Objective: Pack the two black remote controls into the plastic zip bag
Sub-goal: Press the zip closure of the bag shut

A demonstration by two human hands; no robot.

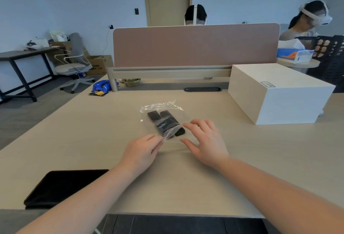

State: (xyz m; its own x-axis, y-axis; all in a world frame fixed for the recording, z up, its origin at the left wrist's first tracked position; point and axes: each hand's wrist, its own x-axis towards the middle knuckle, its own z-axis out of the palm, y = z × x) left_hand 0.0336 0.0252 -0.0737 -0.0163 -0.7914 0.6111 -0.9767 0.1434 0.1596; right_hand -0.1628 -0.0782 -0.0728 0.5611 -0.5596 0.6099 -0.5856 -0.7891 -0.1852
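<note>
- The plastic zip bag (163,120) lies mid-bench (74,140), both black remote controls (163,122) mostly inside; one end pokes out near the mouth
- Left hand (141,151) fingers pinching the bag's near lip, likely holding it open
- Right hand (204,140) fingers spread, flat beside the opening, probably steadying it

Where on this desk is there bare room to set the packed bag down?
Bare desk lies left of the zip bag, between the blue packet and black tablet, and along the near edge right of the right hand. The white box crowds the far right.
</note>
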